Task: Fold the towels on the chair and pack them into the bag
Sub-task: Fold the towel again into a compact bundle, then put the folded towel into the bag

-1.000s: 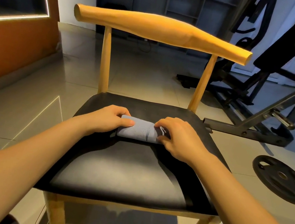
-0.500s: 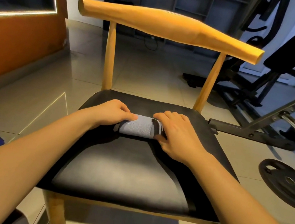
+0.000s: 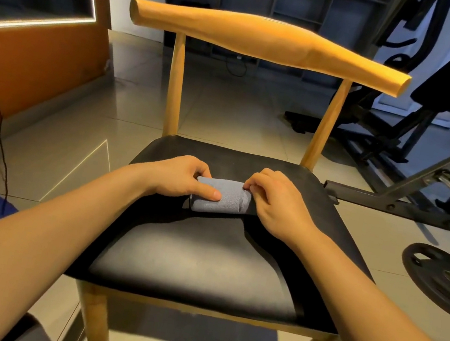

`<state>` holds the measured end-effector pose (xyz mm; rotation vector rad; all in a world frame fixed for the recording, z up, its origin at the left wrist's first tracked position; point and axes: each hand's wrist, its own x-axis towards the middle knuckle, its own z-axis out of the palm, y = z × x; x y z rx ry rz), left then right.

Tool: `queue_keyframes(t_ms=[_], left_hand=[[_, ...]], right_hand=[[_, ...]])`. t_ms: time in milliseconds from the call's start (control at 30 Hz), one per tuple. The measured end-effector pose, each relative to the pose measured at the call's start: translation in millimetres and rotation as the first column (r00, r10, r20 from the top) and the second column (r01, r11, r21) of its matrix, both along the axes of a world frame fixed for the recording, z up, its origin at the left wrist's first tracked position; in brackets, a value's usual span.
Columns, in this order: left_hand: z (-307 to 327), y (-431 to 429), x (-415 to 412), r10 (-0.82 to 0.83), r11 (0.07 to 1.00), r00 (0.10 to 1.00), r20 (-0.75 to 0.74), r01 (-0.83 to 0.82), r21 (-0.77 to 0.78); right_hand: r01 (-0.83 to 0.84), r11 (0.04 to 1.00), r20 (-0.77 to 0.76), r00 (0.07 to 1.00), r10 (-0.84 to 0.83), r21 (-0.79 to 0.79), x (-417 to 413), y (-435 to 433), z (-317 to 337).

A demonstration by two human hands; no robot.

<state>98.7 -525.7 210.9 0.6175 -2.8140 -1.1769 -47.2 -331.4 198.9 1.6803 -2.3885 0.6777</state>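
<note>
A: Where is the towel (image 3: 221, 196) sitting?
B: It is lying rolled, mid-rear on the chair seat (image 3: 203, 256). The left hand (image 3: 178, 176) is gripping one end and the right hand (image 3: 278, 203) is pinching the other.
A: Handling?
B: It is looking soft and light, probably unrolling unless the grip is wrapping its middle.
</note>
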Motion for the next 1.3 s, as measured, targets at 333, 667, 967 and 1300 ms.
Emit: queue_keyframes(t_ms=[333, 667, 967, 1300], left_hand=[[35, 36, 31, -0.072, 0.989, 0.959, -0.275, 0.032, -0.146], [65, 99, 95, -0.276, 0.961, 0.935, -0.222, 0.268, -0.066], [11, 145, 142, -0.118, 0.992, 0.986, -0.118, 0.112, -0.059], [-38, 203, 188, 0.022, 0.994, 0.998, -0.054, -0.016, 0.104]], right_hand=[[0.011, 0.996, 0.225, 0.974, 0.009, -0.087, 21, 26, 36], [-0.305, 0.947, 0.714, 0.685, 0.143, 0.102, 94, 71, 36], [-0.198, 0.976, 0.777, 0.627, 0.051, 0.095, 174, 126, -11], [-0.097, 0.98, 0.806, 0.586, -0.084, 0.173, 228, 170, -54]])
